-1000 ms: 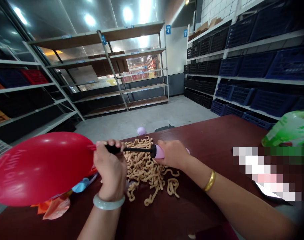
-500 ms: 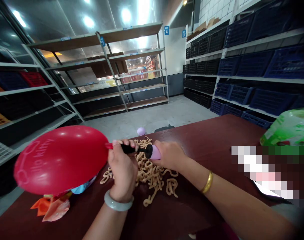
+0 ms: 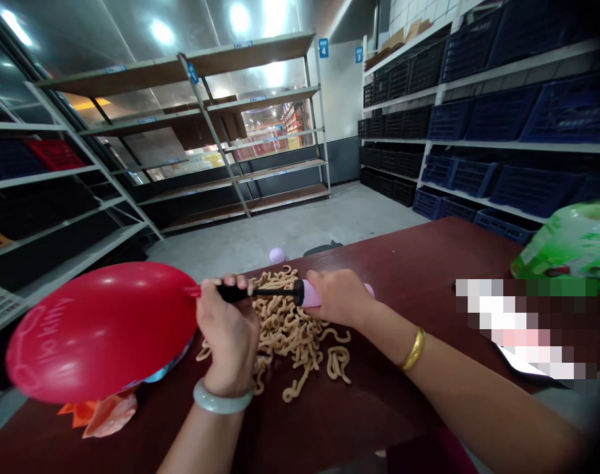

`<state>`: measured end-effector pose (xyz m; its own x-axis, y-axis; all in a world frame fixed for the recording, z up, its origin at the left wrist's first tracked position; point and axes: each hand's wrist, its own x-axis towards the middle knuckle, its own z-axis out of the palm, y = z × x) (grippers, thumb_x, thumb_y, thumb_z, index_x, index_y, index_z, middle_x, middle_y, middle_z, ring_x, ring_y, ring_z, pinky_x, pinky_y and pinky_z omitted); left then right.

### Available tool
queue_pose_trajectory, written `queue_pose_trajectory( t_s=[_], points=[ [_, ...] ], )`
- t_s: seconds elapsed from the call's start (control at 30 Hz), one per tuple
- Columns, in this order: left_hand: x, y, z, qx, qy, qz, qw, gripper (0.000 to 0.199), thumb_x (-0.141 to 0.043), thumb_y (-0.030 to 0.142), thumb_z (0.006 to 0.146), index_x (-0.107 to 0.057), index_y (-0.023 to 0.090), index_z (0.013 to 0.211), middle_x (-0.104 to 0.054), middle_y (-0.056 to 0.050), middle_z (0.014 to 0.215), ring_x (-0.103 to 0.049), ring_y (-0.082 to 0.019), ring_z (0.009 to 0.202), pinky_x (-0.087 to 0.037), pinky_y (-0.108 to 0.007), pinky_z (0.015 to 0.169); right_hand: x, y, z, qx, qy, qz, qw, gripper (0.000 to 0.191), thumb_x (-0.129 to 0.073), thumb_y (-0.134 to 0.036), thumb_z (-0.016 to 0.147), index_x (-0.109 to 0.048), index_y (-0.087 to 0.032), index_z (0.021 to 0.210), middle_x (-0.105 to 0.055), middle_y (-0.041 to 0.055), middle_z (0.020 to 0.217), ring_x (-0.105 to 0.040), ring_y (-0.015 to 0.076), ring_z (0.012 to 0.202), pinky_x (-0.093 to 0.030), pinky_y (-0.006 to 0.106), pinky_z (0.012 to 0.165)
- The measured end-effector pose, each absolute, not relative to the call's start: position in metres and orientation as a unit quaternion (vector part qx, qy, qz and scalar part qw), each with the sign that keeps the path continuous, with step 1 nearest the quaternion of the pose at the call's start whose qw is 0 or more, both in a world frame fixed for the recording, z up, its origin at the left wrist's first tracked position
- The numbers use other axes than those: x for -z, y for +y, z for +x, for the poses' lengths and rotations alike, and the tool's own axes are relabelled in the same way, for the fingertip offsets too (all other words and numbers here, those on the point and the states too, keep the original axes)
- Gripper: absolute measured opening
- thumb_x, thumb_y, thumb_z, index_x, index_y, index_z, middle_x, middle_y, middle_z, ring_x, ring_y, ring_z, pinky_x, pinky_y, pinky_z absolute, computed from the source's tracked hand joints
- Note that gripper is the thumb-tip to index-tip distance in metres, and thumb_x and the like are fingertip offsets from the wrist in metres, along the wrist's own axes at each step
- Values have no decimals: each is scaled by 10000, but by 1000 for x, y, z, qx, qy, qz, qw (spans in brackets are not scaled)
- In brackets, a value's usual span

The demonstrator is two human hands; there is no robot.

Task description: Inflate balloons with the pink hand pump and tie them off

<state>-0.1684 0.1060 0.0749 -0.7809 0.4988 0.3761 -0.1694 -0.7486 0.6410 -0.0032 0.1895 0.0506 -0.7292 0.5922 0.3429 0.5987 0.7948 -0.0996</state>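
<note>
A red inflated balloon (image 3: 102, 329) with pale lettering sits at the left, its neck over the near end of a hand balloon pump. My left hand (image 3: 229, 329) is closed around the pump's black end, right beside the balloon's neck. Around the lilac barrel of the balloon pump (image 3: 310, 293) my right hand (image 3: 342, 297) is wrapped. A length of black rod shows between the two hands. Under them lies a heap of tan, curled, rope-like pieces (image 3: 295, 336) on the dark red table (image 3: 403, 408).
Crumpled orange and peach sheets (image 3: 110, 415) lie under the balloon. To the right are a green bag (image 3: 566, 243) and a blurred-out item. Beyond the table's far edge a lilac balloon (image 3: 277, 255) rests on the floor. Shelves with blue crates (image 3: 522, 187) line the right wall.
My hands have drawn apart, and more of the pump's black rod shows between them. My left hand and the red balloon have shifted left.
</note>
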Motion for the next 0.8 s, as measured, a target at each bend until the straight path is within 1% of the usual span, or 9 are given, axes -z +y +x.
queue_pose_trajectory(
  t_s=[0.17, 0.33, 0.47, 0.63, 0.8],
  points=[
    [-64, 112, -125, -879, 304, 284, 232, 162, -516, 245, 897, -465, 179, 758, -470, 6, 713, -505, -124, 625, -439, -275, 582, -52, 174, -10, -21, -930, -312, 195, 390, -582, -525, 791, -513, -201, 997, -693, 70, 890, -659, 231, 755, -402, 297, 625],
    [-70, 108, -127, -867, 313, 304, 241, 174, -548, 283, 891, -466, 184, 774, -478, 2, 726, -515, -129, 642, -455, -284, 603, -52, 174, -11, -32, -929, -316, 191, 444, -528, -592, 818, -515, -206, 1037, -696, 72, 923, -666, 235, 790, -418, 307, 637],
    [-85, 101, -162, -878, 319, 293, 205, 167, -595, 255, 834, -456, 190, 768, -444, 15, 700, -493, -126, 636, -429, -254, 565, -48, 189, -8, -23, -930, -311, 194, 503, -548, -634, 789, -524, -213, 1062, -698, 61, 941, -665, 236, 806, -412, 305, 633],
    [-99, 87, -203, -897, 309, 279, 146, 101, -533, 176, 831, -475, 187, 749, -412, 16, 697, -464, -112, 628, -412, -244, 568, -44, 201, -4, 0, -929, -318, 192, 487, -550, -634, 789, -533, -209, 1027, -696, 68, 939, -662, 238, 802, -400, 298, 623],
    [-93, 91, -197, -903, 301, 278, 128, 135, -545, 219, 851, -473, 184, 743, -411, 17, 699, -456, -109, 611, -387, -237, 540, -44, 197, -4, 5, -928, -325, 182, 452, -598, -591, 763, -527, -206, 989, -694, 56, 894, -661, 239, 762, -397, 299, 609]
  ],
)
